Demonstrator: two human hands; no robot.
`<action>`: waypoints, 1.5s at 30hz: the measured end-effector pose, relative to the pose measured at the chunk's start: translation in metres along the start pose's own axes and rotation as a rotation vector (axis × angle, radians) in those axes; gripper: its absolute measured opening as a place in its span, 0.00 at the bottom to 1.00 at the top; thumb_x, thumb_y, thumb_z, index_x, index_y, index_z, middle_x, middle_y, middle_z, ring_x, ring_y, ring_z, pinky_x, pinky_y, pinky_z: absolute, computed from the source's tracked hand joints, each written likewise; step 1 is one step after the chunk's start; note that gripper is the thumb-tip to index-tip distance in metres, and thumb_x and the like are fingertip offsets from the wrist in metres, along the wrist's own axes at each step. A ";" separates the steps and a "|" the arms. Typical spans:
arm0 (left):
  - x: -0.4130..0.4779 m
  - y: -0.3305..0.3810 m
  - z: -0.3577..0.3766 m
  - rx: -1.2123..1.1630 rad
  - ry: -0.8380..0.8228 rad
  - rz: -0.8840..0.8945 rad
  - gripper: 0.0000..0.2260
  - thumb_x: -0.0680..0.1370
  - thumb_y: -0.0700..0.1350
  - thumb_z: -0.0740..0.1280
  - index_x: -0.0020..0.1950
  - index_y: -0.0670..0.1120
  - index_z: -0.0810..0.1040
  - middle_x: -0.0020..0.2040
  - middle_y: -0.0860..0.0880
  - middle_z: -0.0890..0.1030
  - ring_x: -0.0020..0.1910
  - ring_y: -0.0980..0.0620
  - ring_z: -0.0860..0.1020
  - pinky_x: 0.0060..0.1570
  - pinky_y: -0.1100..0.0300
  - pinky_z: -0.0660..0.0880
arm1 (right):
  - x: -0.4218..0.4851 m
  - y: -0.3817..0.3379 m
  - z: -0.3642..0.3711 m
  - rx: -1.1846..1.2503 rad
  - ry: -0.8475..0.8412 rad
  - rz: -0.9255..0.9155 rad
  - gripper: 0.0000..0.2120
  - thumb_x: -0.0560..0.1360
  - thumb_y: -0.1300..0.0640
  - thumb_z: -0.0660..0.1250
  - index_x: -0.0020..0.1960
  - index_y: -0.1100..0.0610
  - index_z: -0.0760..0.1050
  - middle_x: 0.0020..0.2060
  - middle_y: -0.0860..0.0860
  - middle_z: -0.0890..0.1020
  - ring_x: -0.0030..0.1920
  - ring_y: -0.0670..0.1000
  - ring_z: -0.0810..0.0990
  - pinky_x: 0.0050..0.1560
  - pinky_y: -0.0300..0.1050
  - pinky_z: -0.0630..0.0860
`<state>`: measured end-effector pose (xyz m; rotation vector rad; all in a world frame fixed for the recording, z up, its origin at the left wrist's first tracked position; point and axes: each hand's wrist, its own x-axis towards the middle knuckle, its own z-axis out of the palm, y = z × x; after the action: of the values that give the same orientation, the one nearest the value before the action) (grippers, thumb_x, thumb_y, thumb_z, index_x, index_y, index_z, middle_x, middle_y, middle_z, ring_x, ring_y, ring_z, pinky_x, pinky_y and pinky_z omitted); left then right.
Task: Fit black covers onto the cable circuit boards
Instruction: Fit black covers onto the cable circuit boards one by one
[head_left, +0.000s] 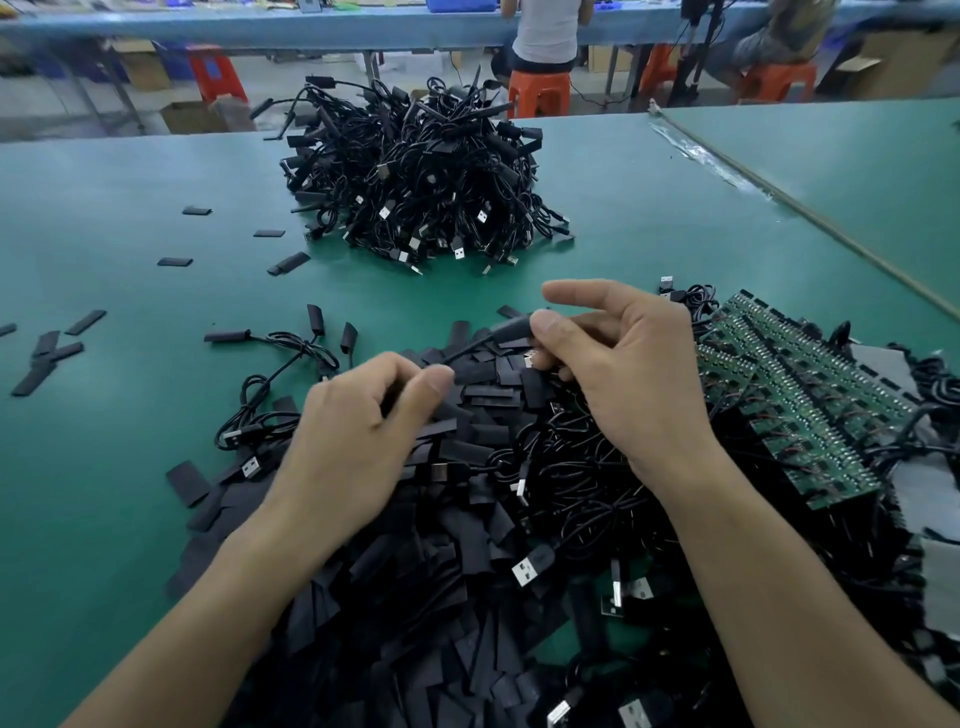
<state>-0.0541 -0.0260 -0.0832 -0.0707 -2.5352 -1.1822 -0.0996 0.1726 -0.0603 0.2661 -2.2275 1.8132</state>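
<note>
the right hand (623, 374) pinches a black cover (511, 330) between the thumb and a bent finger, with the index finger stretched out straight above it. the cover is a slim, matte sleeve held just above the near pile. its long axis runs from lower left to upper right: the upper end is hidden in the fingers and the lower end points down-left toward the left hand (363, 431). a thin black cable (470, 345) leaves that lower end and slants down to the left thumb. the left hand's fingers are curled, and the thumb presses against the index finger with something dark between them, which looks like this cable.

under both hands lies a pile of flat covers (452, 571): dull black rectangles, soft-looking, overlapping every way, mixed with looped wires and silver usb plugs (530, 569). just right of the right hand, green circuit boards (805, 405) lie side by side in a rough sheet studded with rows of small parts, its long edge running from upper left to lower right. loose covers (85, 322) lie scattered on the smooth green table (104, 234). farther back sits a tangled heap of cables (415, 182), glossy black with metal plug tips. beyond the table stands an orange stool (537, 93).
</note>
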 end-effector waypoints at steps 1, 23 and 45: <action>0.002 -0.002 -0.002 0.008 0.047 -0.016 0.21 0.78 0.67 0.56 0.42 0.53 0.78 0.31 0.51 0.78 0.28 0.56 0.72 0.29 0.64 0.68 | 0.000 0.000 -0.001 -0.108 0.004 -0.032 0.10 0.75 0.57 0.73 0.56 0.50 0.82 0.33 0.44 0.85 0.36 0.42 0.84 0.43 0.35 0.79; 0.015 -0.042 -0.013 0.316 0.075 -0.151 0.23 0.79 0.35 0.64 0.75 0.43 0.70 0.76 0.44 0.67 0.76 0.45 0.63 0.76 0.51 0.57 | -0.010 -0.023 -0.015 -1.094 -0.598 0.033 0.08 0.76 0.47 0.65 0.53 0.41 0.80 0.59 0.44 0.74 0.63 0.53 0.66 0.66 0.55 0.57; -0.005 0.005 0.006 -0.353 -0.236 -0.021 0.09 0.75 0.55 0.69 0.53 0.55 0.84 0.41 0.49 0.86 0.40 0.52 0.84 0.42 0.59 0.80 | -0.012 -0.023 0.000 -0.733 -0.490 -0.223 0.10 0.72 0.52 0.74 0.53 0.44 0.79 0.48 0.44 0.79 0.51 0.48 0.77 0.55 0.49 0.73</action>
<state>-0.0507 -0.0178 -0.0850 -0.2847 -2.4916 -1.7074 -0.0813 0.1678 -0.0422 0.8209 -2.8585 0.7799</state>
